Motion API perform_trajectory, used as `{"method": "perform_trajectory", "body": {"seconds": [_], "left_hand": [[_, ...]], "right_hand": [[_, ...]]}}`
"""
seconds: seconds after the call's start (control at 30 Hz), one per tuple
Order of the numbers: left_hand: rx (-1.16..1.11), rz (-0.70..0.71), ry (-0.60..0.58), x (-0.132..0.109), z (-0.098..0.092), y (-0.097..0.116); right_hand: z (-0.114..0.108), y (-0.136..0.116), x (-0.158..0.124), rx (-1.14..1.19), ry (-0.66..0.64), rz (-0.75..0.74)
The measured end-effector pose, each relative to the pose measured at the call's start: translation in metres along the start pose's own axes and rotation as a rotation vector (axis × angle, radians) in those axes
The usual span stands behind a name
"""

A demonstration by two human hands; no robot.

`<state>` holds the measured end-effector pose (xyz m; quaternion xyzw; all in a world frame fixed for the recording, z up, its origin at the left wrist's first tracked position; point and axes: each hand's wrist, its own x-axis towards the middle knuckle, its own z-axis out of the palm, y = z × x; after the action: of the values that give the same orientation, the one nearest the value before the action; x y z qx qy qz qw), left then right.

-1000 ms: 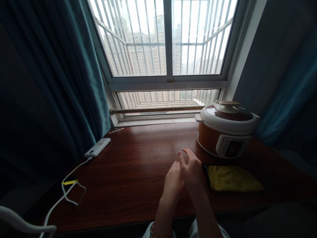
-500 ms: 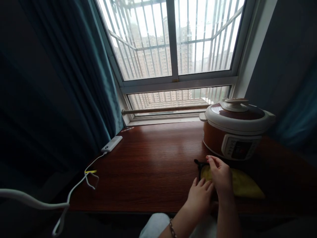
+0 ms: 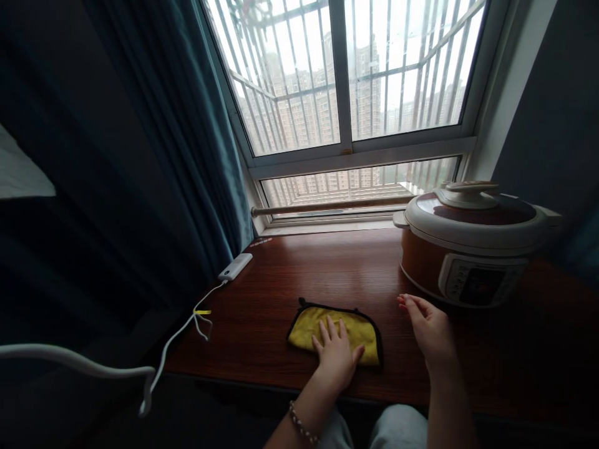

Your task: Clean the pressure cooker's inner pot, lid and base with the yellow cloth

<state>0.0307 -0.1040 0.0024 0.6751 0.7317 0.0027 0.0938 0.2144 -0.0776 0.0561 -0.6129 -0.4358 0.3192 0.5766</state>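
A yellow pouch with black edging (image 3: 304,330) lies flat on the dark wooden table (image 3: 262,299), near its front edge. My left hand (image 3: 334,355), with a bracelet at the wrist, rests on top of the pouch with its fingers spread. To the right of the pouch, my right hand (image 3: 425,324) hovers over the table with its fingers pinched together. Something small and reddish shows at its fingertips, too small to make out.
An electric cooker (image 3: 468,249) with a white lid stands at the right rear. A white power strip or charger (image 3: 236,267) with a white cable (image 3: 173,340) lies at the left. Behind are a window (image 3: 346,125) and a blue curtain (image 3: 187,137).
The yellow pouch has moved left, out from under my right hand, with my left hand now spread on it. My right hand stays pinched. The view has shifted slightly.
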Motion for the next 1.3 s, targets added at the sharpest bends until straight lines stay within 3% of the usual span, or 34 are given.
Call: {"method": "perform_trajectory", "body": {"seconds": [0.13, 0.47, 0.63, 0.87, 1.3], "left_hand": [[0.008, 0.017, -0.017, 0.007, 0.004, -0.032], [0.165, -0.066, 0.115, 0.017, 0.005, -0.182], [0.181, -0.142, 0.149, 0.018, 0.003, -0.229], [0.175, -0.171, 0.131, 0.015, -0.007, -0.245], [0.152, -0.183, 0.178, 0.020, 0.000, -0.248]], "right_hand": [[-0.002, 0.005, 0.002, -0.003, -0.014, 0.024], [0.002, -0.001, -0.001, -0.007, -0.060, 0.022], [0.004, -0.003, -0.002, -0.018, -0.065, 0.018], [0.005, -0.008, -0.004, -0.032, -0.069, 0.012], [0.008, -0.002, -0.001, -0.050, -0.143, 0.053]]}}
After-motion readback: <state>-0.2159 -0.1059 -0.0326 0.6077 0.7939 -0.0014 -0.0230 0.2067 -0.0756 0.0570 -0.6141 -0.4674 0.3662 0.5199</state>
